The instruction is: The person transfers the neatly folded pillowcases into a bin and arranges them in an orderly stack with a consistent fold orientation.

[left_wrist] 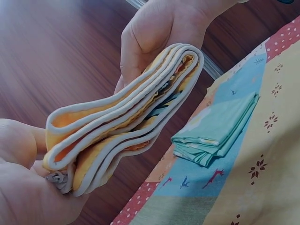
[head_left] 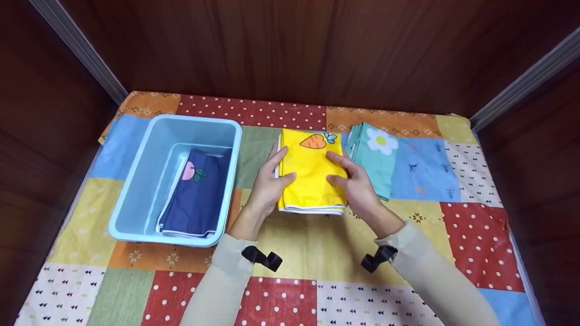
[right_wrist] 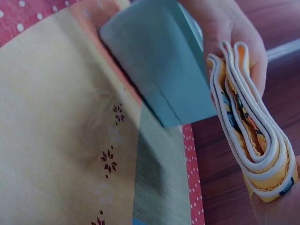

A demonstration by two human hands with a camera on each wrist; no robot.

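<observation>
A folded yellow cloth point(head_left: 310, 176) with a carrot print and white edging is held up between both hands. My left hand point(head_left: 270, 184) grips its left side, thumb on the front face. On the opposite side my right hand point(head_left: 358, 183) grips it the same way, some fingers hidden behind. Both wrist views show the end of the yellow cloth point(left_wrist: 126, 119) as several stacked layers with white borders. Behind and right of the right hand lies a folded green cloth point(head_left: 376, 158) with a white flower.
Left of the hands stands a light blue plastic tub point(head_left: 131, 190). Inside it lies a folded navy cloth point(head_left: 199, 203) with a pink fruit print. A patchwork-patterned cover point(head_left: 312, 258) lies under everything, with dark wood panels point(head_left: 290, 54) at the back and sides.
</observation>
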